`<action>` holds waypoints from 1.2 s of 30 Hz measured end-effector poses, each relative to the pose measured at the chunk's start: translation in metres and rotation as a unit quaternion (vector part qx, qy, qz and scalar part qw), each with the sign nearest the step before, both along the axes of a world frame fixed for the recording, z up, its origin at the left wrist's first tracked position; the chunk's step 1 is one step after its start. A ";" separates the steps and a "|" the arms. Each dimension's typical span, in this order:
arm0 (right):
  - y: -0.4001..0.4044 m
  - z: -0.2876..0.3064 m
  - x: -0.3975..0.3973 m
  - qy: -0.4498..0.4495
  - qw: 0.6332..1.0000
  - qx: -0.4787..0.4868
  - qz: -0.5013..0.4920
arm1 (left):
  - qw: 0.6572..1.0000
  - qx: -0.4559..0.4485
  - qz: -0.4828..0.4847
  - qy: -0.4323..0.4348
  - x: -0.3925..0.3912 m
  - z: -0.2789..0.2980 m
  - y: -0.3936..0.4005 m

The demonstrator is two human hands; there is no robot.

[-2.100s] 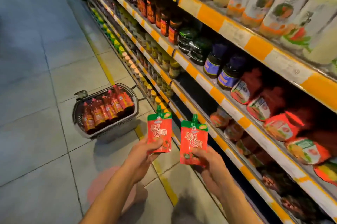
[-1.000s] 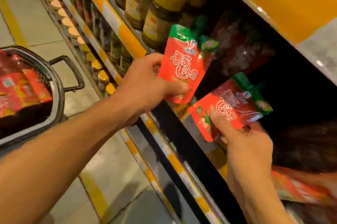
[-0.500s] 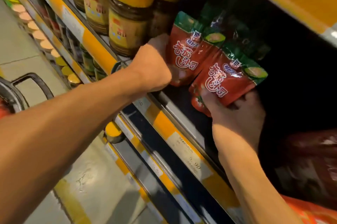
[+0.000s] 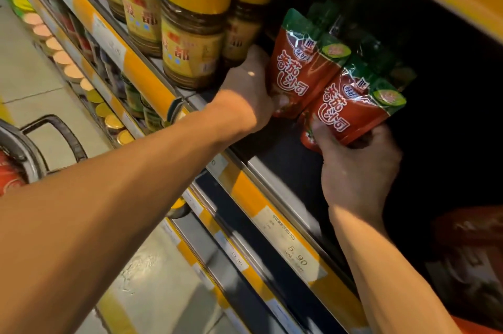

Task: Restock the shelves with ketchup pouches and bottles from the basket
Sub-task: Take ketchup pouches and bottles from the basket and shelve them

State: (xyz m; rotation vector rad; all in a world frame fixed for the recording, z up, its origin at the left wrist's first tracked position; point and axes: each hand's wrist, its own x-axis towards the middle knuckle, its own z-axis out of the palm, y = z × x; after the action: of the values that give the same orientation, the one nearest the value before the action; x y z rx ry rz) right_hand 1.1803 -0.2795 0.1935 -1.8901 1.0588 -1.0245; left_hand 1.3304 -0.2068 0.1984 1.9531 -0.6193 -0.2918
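While both bare forearms reach up from the lower frame, the grey wire basket (image 4: 32, 148) with red ketchup stock sits at the left edge on the tiled floor, near the foot of the shelving; the orange-and-white price rail (image 4: 285, 227) marks the front edge of the shelf being filled. Right hand (image 4: 356, 170): fingers curled under and thumb pressed on the face of a red foil ketchup pouch with green top (image 4: 353, 107), held tilted just inside the front edge; whether its base rests on the shelf cannot be told. Left hand (image 4: 250, 88): fingers wrapped round the lower left side of a second red foil pouch with green top (image 4: 296, 67), which stands beside and partly behind the first, the two overlapping; this pouch lies close to the yellow-lidded glass jars (image 4: 190, 23) at the left of the bay. Further in, the rear of the shelf is dark, with more green pouch tops dimly visible. Judged best practice: set each base flat, push back toward the standing row, face labels forward, release only once upright; keep the left pouch clear of the jars.
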 end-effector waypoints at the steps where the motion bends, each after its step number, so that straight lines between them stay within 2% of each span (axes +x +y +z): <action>1: -0.001 0.000 0.002 -0.004 1.000 0.001 0.002 | 1.000 0.007 0.001 -0.014 -0.001 0.002 0.001; 3: -0.004 0.000 0.006 -0.019 1.000 0.008 0.000 | 0.998 0.026 0.002 -0.050 -0.002 0.002 0.002; 7: -0.010 -0.004 0.010 -0.042 0.999 0.016 -0.004 | 0.997 0.038 0.021 -0.065 0.000 0.001 -0.002; 17: -0.032 -0.008 0.020 -0.043 0.999 -0.002 -0.016 | 0.999 -0.005 0.030 -0.032 0.006 -0.002 -0.021; 21: -0.032 -0.007 0.018 -0.040 0.999 -0.007 -0.009 | 0.998 0.009 0.029 -0.046 0.004 0.000 -0.021; 26: -0.019 -0.001 0.006 -0.041 0.999 -0.010 -0.016 | 0.989 0.073 0.051 -0.114 -0.006 0.004 -0.009; 28: -0.005 0.003 -0.002 -0.017 0.999 -0.005 -0.028 | 0.985 0.091 0.053 -0.138 -0.015 0.009 0.008; 31: 0.025 0.002 -0.020 0.051 0.998 -0.009 -0.030 | 0.993 0.013 0.051 -0.109 -0.038 0.017 0.049; 34: 0.061 0.009 -0.044 0.112 0.993 0.022 0.010 | 0.991 0.036 0.073 -0.108 -0.067 0.027 0.099; 36: 0.083 0.023 -0.062 0.152 0.985 0.049 0.060 | 0.993 0.053 0.079 -0.069 -0.086 0.039 0.132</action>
State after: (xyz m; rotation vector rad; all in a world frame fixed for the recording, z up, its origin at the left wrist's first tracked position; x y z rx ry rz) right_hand 1.1185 -0.1965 0.2170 -2.0441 1.1262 -0.6168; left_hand 1.2439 -0.0746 0.2371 2.1236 -0.5440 -0.0921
